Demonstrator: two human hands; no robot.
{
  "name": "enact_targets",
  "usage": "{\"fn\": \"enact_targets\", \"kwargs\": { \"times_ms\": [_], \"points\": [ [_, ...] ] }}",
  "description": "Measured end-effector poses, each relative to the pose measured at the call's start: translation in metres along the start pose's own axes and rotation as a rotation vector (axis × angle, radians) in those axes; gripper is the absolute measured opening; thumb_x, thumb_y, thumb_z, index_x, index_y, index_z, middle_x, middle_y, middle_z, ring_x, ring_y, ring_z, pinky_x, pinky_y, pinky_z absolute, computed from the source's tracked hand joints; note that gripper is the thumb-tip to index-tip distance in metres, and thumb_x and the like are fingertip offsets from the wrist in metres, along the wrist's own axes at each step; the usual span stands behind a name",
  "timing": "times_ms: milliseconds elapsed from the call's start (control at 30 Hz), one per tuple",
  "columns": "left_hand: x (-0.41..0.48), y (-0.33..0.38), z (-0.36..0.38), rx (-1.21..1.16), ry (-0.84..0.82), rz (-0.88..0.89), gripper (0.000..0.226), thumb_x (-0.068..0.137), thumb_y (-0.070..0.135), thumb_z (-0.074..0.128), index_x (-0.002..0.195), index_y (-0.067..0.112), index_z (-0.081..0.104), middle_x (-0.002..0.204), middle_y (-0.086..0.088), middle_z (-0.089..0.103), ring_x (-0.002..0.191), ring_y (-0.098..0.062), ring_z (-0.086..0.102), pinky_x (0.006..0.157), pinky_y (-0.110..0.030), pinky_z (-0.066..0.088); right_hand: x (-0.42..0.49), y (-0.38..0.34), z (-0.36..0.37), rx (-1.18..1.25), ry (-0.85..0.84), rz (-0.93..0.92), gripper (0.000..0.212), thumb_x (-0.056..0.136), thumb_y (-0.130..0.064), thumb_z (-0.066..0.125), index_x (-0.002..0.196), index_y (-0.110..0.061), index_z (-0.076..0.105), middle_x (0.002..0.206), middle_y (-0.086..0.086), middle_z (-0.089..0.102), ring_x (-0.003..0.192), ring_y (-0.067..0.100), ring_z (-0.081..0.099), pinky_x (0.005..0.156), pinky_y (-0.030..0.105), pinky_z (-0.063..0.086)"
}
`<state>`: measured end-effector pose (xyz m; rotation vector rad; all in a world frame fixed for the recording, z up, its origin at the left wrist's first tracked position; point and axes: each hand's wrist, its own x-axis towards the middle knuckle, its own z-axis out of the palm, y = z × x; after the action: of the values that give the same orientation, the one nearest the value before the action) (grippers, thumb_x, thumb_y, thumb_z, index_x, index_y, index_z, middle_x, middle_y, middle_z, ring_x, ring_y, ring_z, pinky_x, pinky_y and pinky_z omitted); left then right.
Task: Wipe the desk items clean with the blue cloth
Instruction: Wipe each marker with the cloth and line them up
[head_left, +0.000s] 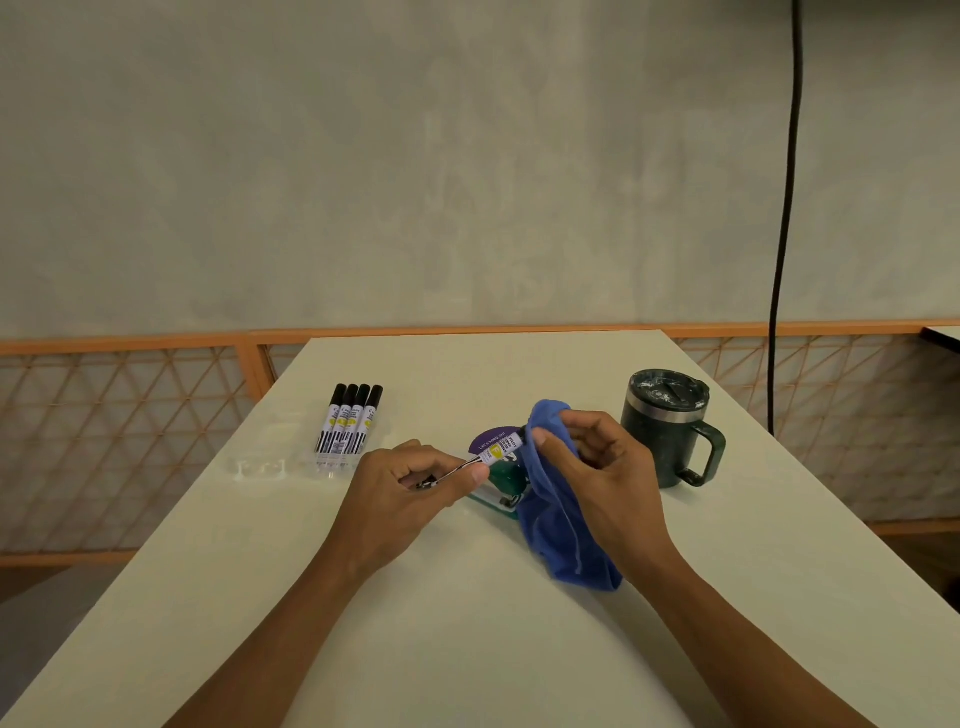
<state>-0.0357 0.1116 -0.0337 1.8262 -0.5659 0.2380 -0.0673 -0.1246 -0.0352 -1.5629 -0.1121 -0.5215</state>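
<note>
Hands grip one marker, one cloth; four markers.

A plain grey-green plaster wall filled the upper half of the view under soft, even light, and 1 black cable hung down it on the right, crossing in front of the rail and lattice. Along the foot of the wall ran an orange rail with lattice panels of crossed orange wire below it, closed by a 2nd orange bar above a strip of brown floor. A long white table stretched toward the wall, and the dark-edged corner of a 2nd table showed at the far right.
</note>
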Motion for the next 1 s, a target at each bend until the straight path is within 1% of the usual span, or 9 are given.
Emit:
{"fn": "enact_targets", "kwargs": {
  "times_ms": [200,267,300,367,467,567,733,833,1000],
  "points": [
    [-0.0010,0.0039,0.0031,-0.004,0.005,0.007,0.013,0.088,0.040,0.083,0.085,0.028,0.086,0.072,0.000,0.071,0.074,-0.026,0.064,0.074,-0.049,0.054,0.0019,-0.0026,-0.0008,-0.045,0.031,0.022,0.028,0.096,-0.040,0.068,0.115,-0.021,0.075,0.103,-0.008,0.081,0.099,0.013,0.077,0.091,0.036,0.064],
    [-0.0005,0.0028,0.0029,-0.004,0.002,0.006,0.014,0.089,0.040,0.083,0.086,0.027,0.086,0.073,-0.001,0.072,0.074,-0.026,0.064,0.074,-0.048,0.055,-0.0004,-0.0030,0.0010,-0.034,-0.001,0.017,0.029,0.093,-0.040,0.072,0.117,-0.024,0.073,0.105,-0.011,0.080,0.101,0.011,0.077,0.088,0.033,0.065],
    [-0.0004,0.0025,0.0028,-0.004,-0.001,0.005,0.014,0.089,0.039,0.083,0.086,0.026,0.086,0.073,0.000,0.072,0.074,-0.025,0.065,0.074,-0.045,0.055,-0.0016,-0.0045,0.0024,-0.023,-0.014,0.012,0.031,0.090,-0.038,0.077,0.117,-0.025,0.071,0.106,-0.015,0.079,0.102,0.008,0.076,0.085,0.028,0.064],
    [-0.0008,0.0030,0.0032,-0.006,-0.001,0.004,0.013,0.089,0.037,0.084,0.085,0.025,0.086,0.071,0.001,0.071,0.072,-0.017,0.064,0.071,-0.032,0.052,-0.0028,-0.0054,0.0040,-0.003,-0.020,-0.003,0.034,0.085,-0.030,0.083,0.116,-0.025,0.070,0.105,-0.020,0.078,0.100,0.004,0.076,0.080,0.018,0.061],
    [-0.0014,0.0040,0.0029,-0.012,0.004,0.003,0.014,0.089,0.036,0.083,0.085,0.023,0.087,0.069,0.002,0.069,0.069,-0.011,0.063,0.070,-0.020,0.048,-0.0007,-0.0043,0.0034,0.014,-0.003,0.000,0.030,0.089,-0.024,0.083,0.116,-0.021,0.073,0.107,-0.009,0.080,0.100,0.012,0.078,0.085,0.026,0.063],
    [-0.0012,0.0038,0.0031,-0.010,0.007,0.006,0.016,0.088,0.037,0.083,0.085,0.022,0.087,0.069,0.001,0.070,0.069,-0.012,0.064,0.070,-0.022,0.049,0.0018,-0.0019,0.0013,-0.003,0.019,0.009,0.021,0.096,-0.026,0.075,0.114,-0.017,0.074,0.104,-0.004,0.081,0.100,0.016,0.078,0.090,0.035,0.065],
    [-0.0016,0.0039,0.0039,0.013,0.015,0.028,0.016,0.089,0.038,0.083,0.083,0.024,0.086,0.069,0.003,0.070,0.072,-0.016,0.063,0.070,-0.028,0.050,0.0002,-0.0024,0.0029,0.006,0.003,0.016,0.025,0.093,-0.029,0.077,0.115,-0.018,0.072,0.107,-0.003,0.080,0.102,0.015,0.077,0.089,0.032,0.064],
    [-0.0018,0.0052,0.0044,0.071,0.043,0.080,0.009,0.089,0.034,0.085,0.085,0.026,0.086,0.069,0.006,0.069,0.073,-0.014,0.056,0.068,-0.020,0.043,-0.0016,-0.0042,0.0049,0.010,0.013,0.026,0.036,0.084,-0.032,0.084,0.116,-0.022,0.071,0.109,-0.006,0.079,0.102,0.013,0.077,0.085,0.025,0.063],
    [-0.0035,0.0107,0.0068,0.153,0.098,0.183,0.006,0.085,0.026,0.089,0.091,0.026,0.087,0.066,0.023,0.064,0.071,-0.003,0.049,0.062,-0.009,0.035,0.0009,-0.0073,0.0050,0.057,0.081,0.088,0.017,0.099,-0.029,0.072,0.107,-0.014,0.074,0.096,-0.005,0.080,0.094,0.016,0.077,0.081,0.023,0.062]
  ]
}}
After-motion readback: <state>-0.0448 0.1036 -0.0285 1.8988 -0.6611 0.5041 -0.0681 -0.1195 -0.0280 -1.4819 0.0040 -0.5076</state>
